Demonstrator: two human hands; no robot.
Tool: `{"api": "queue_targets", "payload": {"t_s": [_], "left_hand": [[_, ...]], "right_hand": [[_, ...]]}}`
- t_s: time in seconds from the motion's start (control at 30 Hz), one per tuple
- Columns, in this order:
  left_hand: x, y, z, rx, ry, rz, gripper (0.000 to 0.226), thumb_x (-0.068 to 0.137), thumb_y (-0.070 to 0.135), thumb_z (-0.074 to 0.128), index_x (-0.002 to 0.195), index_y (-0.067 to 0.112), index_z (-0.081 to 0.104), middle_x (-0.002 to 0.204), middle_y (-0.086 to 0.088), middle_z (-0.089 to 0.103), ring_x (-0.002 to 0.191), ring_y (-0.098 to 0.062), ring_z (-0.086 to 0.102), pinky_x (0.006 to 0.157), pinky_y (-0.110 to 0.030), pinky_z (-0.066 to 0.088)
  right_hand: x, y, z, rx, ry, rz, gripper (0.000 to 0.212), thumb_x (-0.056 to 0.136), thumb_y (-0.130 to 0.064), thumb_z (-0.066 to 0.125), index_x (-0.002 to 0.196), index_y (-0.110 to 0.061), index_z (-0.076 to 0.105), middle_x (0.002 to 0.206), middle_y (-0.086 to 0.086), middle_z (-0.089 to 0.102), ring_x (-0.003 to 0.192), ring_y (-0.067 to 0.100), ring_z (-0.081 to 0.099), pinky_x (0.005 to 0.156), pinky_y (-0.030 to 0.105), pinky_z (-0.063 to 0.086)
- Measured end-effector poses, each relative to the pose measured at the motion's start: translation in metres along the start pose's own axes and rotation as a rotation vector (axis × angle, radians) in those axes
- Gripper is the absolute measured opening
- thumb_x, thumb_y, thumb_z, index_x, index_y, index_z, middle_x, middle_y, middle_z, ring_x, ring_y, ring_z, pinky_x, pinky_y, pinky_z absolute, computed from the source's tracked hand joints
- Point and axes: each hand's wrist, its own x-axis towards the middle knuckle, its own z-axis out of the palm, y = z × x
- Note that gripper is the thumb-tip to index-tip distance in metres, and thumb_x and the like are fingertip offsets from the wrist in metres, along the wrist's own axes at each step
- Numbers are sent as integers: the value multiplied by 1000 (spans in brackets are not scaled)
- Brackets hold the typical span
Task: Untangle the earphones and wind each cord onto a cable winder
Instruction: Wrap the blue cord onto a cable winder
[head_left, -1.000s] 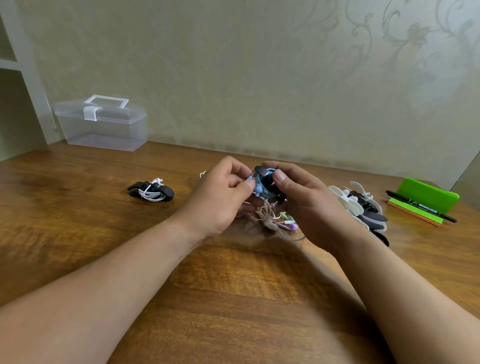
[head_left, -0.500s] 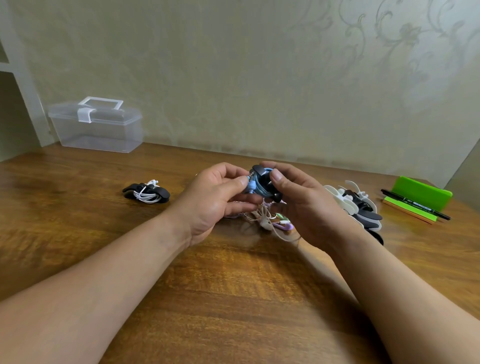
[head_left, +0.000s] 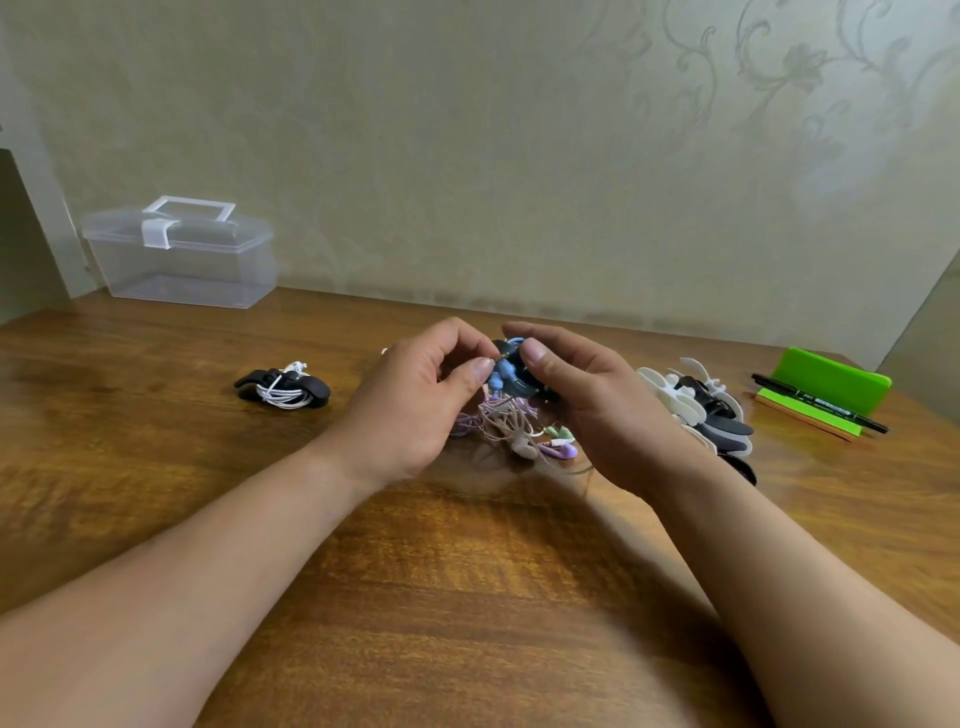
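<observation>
Both hands over the wooden table (head_left: 467, 597), blue cord (head_left: 500, 373) going on a black winder (head_left: 519, 384).
Left hand (head_left: 410, 410) pinches the blue cord between thumb and forefinger; right hand (head_left: 597, 410) grips the black winder, thumb on top, fingers curled behind. Winder sits between the two thumbs. Just under the hands: tangled earphones (head_left: 506, 423), pink, purple, white, lying on the table. Right of the right hand: pile of spare winders (head_left: 696, 410), then a black pen (head_left: 821, 408) by a green holder (head_left: 831, 376). Left of the left hand: finished winder with white cord (head_left: 283, 389). Far left, by the wall: clear plastic box (head_left: 182, 260).
</observation>
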Motion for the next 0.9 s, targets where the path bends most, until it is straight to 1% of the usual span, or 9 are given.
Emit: {"api": "queue_targets", "payload": {"t_s": [0.1, 0.17, 0.27, 0.37, 0.47, 0.57, 0.7, 0.83, 0.9], "left_hand": [[-1, -2, 1, -4, 46, -13, 17, 104, 16, 60, 97, 31, 67, 83, 12, 71, 76, -6, 69, 72, -36, 63], [-2, -4, 1, -4, 56, -19, 17, 105, 17, 58, 97, 30, 65, 84, 7, 71, 73, -9, 69, 71, -44, 64], [-1, -7, 0, -26, 14, -31, 20, 106, 17, 56, 98, 33, 64, 88, 5, 70, 76, -16, 71, 73, -51, 64], [0, -5, 0, -46, 0, -42, 18, 105, 14, 57, 99, 30, 62, 85, 13, 70, 78, -13, 72, 76, -48, 64], [-1, -6, 3, -51, 2, -54, 16, 104, 14, 58, 99, 29, 61, 86, 16, 69, 80, -11, 72, 77, -43, 64], [0, -5, 4, -114, 3, -76, 18, 105, 14, 57, 99, 30, 63, 89, 9, 71, 81, -13, 71, 77, -42, 64], [1, 1, 8, -325, 45, -239, 14, 108, 12, 51, 101, 17, 62, 91, -7, 74, 79, -23, 71, 75, -45, 64], [1, 0, 7, -418, 76, -322, 13, 108, 17, 52, 101, 19, 63, 105, -15, 73, 87, -23, 72, 68, -36, 61], [0, 0, 5, -291, 110, -274, 11, 107, 18, 53, 101, 21, 62, 102, -8, 72, 85, -13, 70, 60, -22, 54]], "right_hand": [[-2, -4, -2, -9, -26, -18, 31, 107, -24, 57, 137, -24, 67, 124, 5, 76, 117, 25, 71, 106, 51, 54], [-2, -5, -2, -35, -45, -18, 31, 108, -25, 56, 137, -26, 68, 126, 5, 75, 119, 27, 70, 109, 57, 50], [-1, -3, 0, -39, -32, -15, 29, 108, -26, 56, 135, -23, 68, 123, 5, 76, 113, 23, 71, 98, 46, 56], [1, -1, 2, 26, 20, 18, 30, 108, -27, 55, 132, -18, 70, 120, 6, 76, 101, 16, 71, 79, 28, 52], [0, -1, 4, 42, 48, 40, 28, 107, -29, 58, 128, -17, 72, 114, 4, 77, 90, 10, 71, 72, 24, 51], [1, -3, 2, 54, 40, 29, 26, 103, -22, 63, 126, -13, 72, 113, 8, 78, 94, 16, 73, 77, 28, 54], [1, -3, -3, 0, -32, -19, 33, 94, -28, 72, 127, -22, 73, 119, 12, 76, 110, 32, 71, 95, 48, 52], [-2, -4, -2, -66, -83, -18, 29, 98, -23, 72, 127, -22, 73, 114, 7, 77, 97, 19, 72, 84, 34, 53], [-1, -2, 1, -65, -56, -20, 31, 94, -27, 74, 124, -22, 74, 114, 10, 77, 98, 24, 72, 87, 40, 54]]}}
